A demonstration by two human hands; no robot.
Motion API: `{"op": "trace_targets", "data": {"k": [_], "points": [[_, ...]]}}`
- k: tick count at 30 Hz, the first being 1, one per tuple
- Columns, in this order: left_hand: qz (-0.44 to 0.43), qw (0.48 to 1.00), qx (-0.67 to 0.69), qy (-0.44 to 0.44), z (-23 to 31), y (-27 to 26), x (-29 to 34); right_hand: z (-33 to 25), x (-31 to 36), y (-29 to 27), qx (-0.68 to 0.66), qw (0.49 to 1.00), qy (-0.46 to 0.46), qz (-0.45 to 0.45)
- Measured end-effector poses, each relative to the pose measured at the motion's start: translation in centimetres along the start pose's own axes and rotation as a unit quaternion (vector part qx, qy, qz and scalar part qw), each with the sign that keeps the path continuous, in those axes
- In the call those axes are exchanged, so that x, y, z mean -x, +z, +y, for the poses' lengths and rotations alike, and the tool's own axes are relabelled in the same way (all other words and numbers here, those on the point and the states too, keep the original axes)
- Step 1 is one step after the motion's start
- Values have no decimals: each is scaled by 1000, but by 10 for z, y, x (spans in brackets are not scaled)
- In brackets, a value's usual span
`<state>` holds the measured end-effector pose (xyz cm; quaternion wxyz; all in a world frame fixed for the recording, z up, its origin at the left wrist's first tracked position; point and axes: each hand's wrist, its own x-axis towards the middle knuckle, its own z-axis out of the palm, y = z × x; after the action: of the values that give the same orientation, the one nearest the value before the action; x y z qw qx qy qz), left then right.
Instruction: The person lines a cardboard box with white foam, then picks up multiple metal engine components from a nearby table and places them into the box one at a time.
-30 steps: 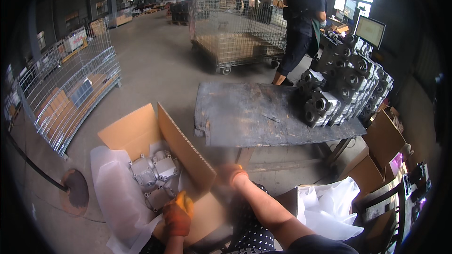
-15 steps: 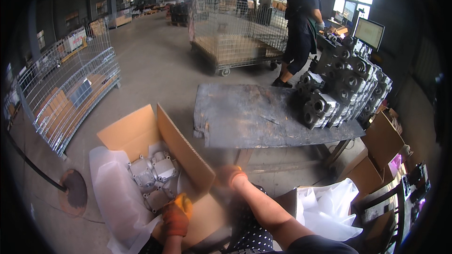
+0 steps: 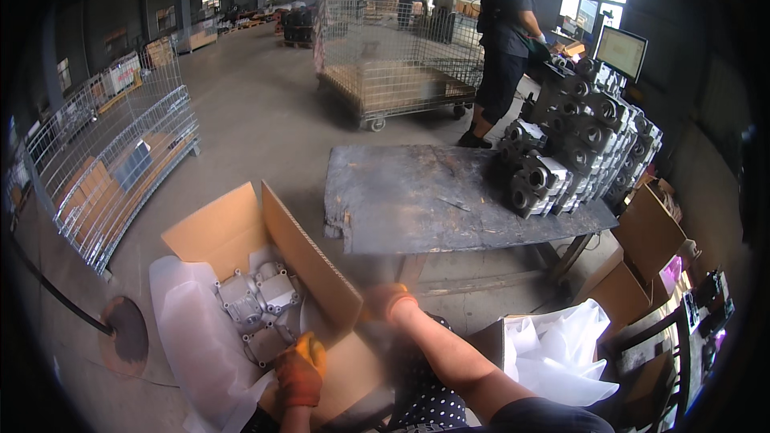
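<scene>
An open cardboard box (image 3: 220,228) with raised flaps stands in front of me at the left. Grey metal castings (image 3: 255,297) lie in it, with a translucent white plastic liner (image 3: 192,337) hanging over its left side. My left hand (image 3: 301,370), in an orange glove, is inside the near part of the box against the nearest casting. Its fingers are curled, and what they grip is hidden. My right hand (image 3: 387,302), also gloved in orange, is at the outer side of the right flap; blur and the flap hide its fingertips.
A dark worktable (image 3: 409,200) stands ahead, with stacked metal castings (image 3: 573,140) at its right. Beyond it are a co-worker (image 3: 505,40), a monitor (image 3: 622,54) and a wheeled wire cage (image 3: 393,84). Another cage (image 3: 120,176) stands left; a plastic-lined box (image 3: 553,353) sits right.
The whole view has shifted slightly. The co-worker beyond the table has changed posture, with a forearm now raised forward. Both my hands stay where they were at the box.
</scene>
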<state>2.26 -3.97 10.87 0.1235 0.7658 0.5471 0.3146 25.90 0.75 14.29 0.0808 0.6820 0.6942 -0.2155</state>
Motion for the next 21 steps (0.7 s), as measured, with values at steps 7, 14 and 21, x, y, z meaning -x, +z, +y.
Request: {"op": "trace_targets", "data": {"k": [7,14,21], "points": [[-12,1000,-11,-9,-1,0,1,-10,14,-17,-12,1000,19,-8],[-13,1000,-4,-12,-2,1,0,-4,4,-8,-27,999,33,-14],[-14,1000,-13,-13,-5,2,1,-3,6,-8,-44,999,8,18]]}}
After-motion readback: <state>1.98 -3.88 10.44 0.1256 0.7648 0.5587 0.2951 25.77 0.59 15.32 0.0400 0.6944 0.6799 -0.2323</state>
